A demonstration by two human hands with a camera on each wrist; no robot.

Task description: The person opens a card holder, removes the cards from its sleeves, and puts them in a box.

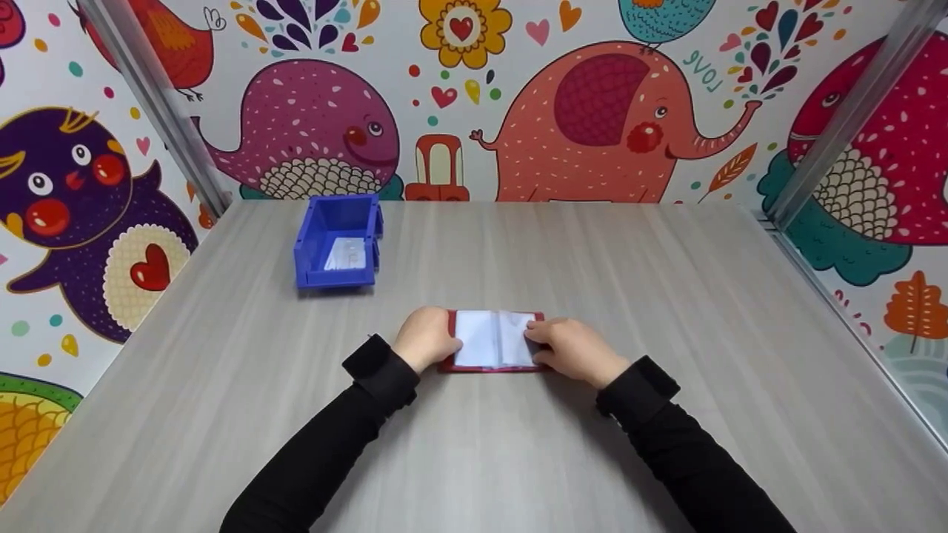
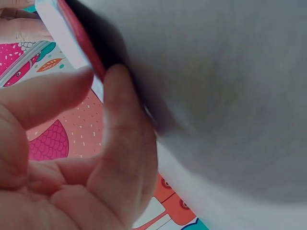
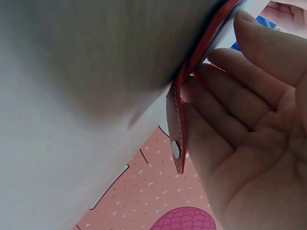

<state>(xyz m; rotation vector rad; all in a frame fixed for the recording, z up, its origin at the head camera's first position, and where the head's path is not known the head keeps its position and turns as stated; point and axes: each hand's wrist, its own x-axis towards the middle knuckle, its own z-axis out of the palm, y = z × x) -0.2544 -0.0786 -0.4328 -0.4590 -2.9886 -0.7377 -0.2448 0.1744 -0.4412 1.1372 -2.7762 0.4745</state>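
A red card holder [image 1: 495, 369] with a stitched cover lies spread on the table, its pale plastic sleeves facing up. My left hand [image 1: 427, 339] pinches its left edge between thumb and forefinger; in the left wrist view the red edge [image 2: 82, 38] runs between those fingertips. On the other side, my right hand [image 1: 581, 351] holds the right edge, thumb and fingers at the sleeves and cover. A strap with a metal snap [image 3: 175, 149] sticks out beside the right fingers in the right wrist view. Part of the cover is hidden behind both hands.
Toward the back left stands a blue plastic bin [image 1: 335, 278] with a few whitish, flat, clear-looking pieces [image 1: 346, 254] inside. The wood-grain table [image 1: 489, 459] is bordered by printed cartoon panels [image 1: 592, 118] and metal posts [image 1: 155, 104].
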